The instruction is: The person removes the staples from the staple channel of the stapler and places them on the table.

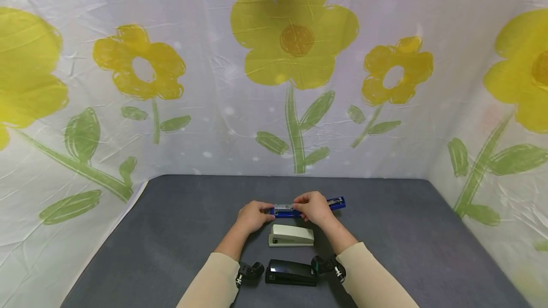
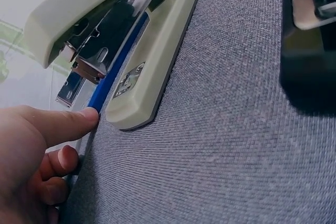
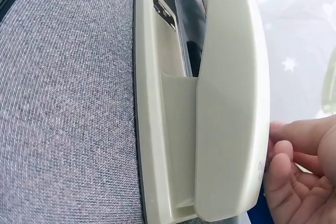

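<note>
A blue stapler (image 1: 337, 203) lies spread open lengthwise at the far side of the table, a silver metal strip (image 1: 282, 207) along its left half. My left hand (image 1: 252, 215) grips the stapler's left end. In the left wrist view its extended digit touches the blue end beyond the cream stapler (image 2: 139, 85). My right hand (image 1: 316, 208) is over the stapler's middle, thumb and forefinger pinching at the strip's right end. In the right wrist view the cream stapler partly covers those curled fingers (image 3: 281, 174); what lies between the fingertips is hidden.
The cream stapler stands on the grey table (image 1: 171, 251) just in front of the blue one, between the forearms. Nearer still is a black stapler (image 1: 291, 272), between the two wrist cameras. Flower-printed cloth (image 1: 214, 146) hangs behind and at both sides.
</note>
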`<move>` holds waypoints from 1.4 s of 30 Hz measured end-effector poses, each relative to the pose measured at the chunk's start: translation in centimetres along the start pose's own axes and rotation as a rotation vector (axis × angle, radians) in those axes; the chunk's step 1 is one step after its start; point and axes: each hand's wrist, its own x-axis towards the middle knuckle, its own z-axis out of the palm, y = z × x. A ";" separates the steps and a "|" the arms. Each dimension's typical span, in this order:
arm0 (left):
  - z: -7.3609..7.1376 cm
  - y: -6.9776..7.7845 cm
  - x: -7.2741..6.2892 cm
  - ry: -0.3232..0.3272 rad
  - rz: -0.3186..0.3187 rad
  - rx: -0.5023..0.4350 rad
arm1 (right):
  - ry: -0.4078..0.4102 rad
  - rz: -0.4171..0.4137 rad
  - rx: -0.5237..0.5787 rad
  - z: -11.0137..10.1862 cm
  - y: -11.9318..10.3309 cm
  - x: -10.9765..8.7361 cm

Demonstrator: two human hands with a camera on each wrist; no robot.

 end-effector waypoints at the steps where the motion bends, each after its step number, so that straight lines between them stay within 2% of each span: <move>1: 0.0 0.0 0.0 -0.001 -0.003 -0.001 | -0.003 -0.001 -0.006 0.0 0.0 0.0; 13: -0.2 0.2 -0.4 -0.012 0.003 -0.012 | 0.024 0.001 -0.023 -1.2 -0.7 -0.6; 26: -0.1 0.0 -0.2 -0.017 -0.001 -0.002 | 0.155 0.038 0.116 -4.2 -1.0 -2.3; 42: 0.0 0.0 -0.3 -0.014 -0.004 -0.009 | 0.239 0.072 0.224 -7.9 1.6 -4.4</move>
